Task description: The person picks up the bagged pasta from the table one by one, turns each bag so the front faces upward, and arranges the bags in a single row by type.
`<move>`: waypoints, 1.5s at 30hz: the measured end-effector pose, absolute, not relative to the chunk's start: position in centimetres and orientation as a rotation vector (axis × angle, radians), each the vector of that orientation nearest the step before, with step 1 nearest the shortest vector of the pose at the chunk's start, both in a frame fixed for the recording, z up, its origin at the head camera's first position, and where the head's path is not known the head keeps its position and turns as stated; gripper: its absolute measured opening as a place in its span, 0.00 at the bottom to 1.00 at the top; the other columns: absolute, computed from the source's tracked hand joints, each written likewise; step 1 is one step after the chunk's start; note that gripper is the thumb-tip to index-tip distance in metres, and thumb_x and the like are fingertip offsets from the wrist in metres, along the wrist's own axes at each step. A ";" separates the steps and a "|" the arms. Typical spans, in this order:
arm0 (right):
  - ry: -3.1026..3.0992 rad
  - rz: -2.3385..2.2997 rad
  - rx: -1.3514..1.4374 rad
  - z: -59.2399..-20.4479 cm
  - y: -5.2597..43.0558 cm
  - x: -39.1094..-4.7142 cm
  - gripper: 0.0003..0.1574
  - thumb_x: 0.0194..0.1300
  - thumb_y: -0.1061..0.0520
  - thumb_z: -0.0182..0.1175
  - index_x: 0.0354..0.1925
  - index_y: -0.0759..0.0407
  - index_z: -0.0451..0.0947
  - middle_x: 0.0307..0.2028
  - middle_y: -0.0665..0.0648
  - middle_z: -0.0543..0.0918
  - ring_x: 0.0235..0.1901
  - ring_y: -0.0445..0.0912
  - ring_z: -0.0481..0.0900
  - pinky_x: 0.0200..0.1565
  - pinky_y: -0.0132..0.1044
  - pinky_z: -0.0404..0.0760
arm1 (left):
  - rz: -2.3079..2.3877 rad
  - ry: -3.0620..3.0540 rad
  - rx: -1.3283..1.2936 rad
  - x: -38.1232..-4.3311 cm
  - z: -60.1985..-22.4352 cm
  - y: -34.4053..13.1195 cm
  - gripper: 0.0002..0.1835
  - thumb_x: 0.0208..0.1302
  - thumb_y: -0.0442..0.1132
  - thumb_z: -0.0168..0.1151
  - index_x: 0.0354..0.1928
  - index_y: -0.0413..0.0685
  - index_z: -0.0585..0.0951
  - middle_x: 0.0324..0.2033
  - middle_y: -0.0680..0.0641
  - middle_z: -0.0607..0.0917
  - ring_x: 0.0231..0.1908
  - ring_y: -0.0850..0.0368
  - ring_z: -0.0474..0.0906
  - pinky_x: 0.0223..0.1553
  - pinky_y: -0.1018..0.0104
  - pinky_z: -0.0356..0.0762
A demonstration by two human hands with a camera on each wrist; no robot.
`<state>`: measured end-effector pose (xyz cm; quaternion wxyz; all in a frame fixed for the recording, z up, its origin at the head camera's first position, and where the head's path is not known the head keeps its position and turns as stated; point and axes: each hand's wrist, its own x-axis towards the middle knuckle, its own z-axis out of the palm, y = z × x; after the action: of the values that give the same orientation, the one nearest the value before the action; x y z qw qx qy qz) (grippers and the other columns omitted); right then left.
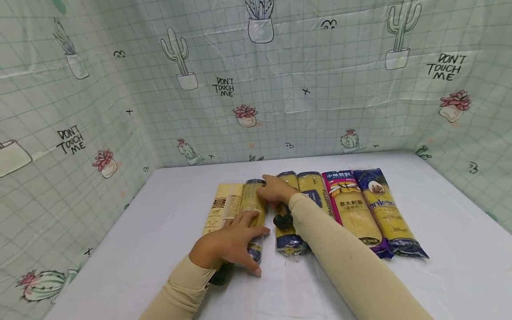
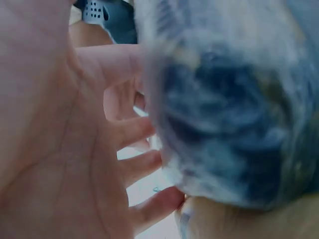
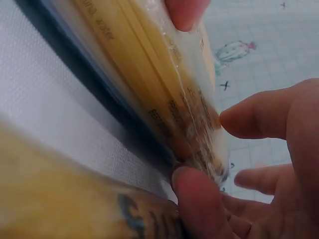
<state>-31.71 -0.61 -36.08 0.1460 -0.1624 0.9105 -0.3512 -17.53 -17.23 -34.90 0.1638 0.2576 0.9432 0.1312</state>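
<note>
A clear packet of spaghetti (image 1: 253, 200) with dark blue ends lies on the white table, second from the left in a row. My left hand (image 1: 230, 242) rests over its near half, fingers spread; in the left wrist view the fingers (image 2: 142, 167) run along the side of the blue end. At the packet's far end, my right hand (image 1: 278, 189) grips it. The right wrist view shows the thumb (image 3: 202, 204) low against the packet's end and the index finger on the opposite edge. Part of the packet is hidden under the left hand.
Left of it, touching, lies a cream noodle packet (image 1: 220, 206). To the right lie two yellow-and-blue spaghetti packets, one (image 1: 289, 242) partly behind my right forearm, then a pink-edged packet (image 1: 354, 209) and a dark blue packet (image 1: 388, 213). A patterned cloth (image 1: 280, 89) stands behind.
</note>
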 end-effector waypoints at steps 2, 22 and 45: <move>2.631 -0.990 -0.486 -36.1 -0.5 -31.7 0.44 0.69 0.52 0.50 0.78 0.60 0.52 0.63 0.67 0.73 0.16 0.45 0.75 0.24 0.38 0.79 | 0.350 2.711 0.713 -17.4 -34.9 -16.9 0.47 0.45 0.60 0.80 0.70 0.63 0.72 0.77 0.46 0.50 0.76 0.44 0.40 0.68 0.33 0.45; 2.759 -0.795 -0.444 -36.0 -0.6 -32.1 0.42 0.72 0.44 0.51 0.73 0.69 0.60 0.68 0.72 0.64 0.16 0.47 0.77 0.26 0.38 0.77 | 0.318 2.789 0.857 -17.6 -35.2 -16.8 0.41 0.47 0.58 0.78 0.67 0.64 0.76 0.73 0.45 0.58 0.73 0.42 0.50 0.65 0.31 0.52; 2.625 -1.224 -0.335 -37.1 0.0 -32.2 0.34 0.72 0.47 0.52 0.66 0.69 0.67 0.23 0.58 0.78 0.16 0.47 0.77 0.25 0.39 0.79 | 0.266 2.769 0.891 -17.7 -35.3 -17.1 0.43 0.46 0.60 0.79 0.67 0.66 0.76 0.75 0.47 0.57 0.74 0.46 0.50 0.67 0.36 0.56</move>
<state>-32.20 -0.02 -37.08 0.1126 -0.1142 0.8947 -0.4169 -17.66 -17.12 -35.33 0.1100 0.3030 0.9423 0.0905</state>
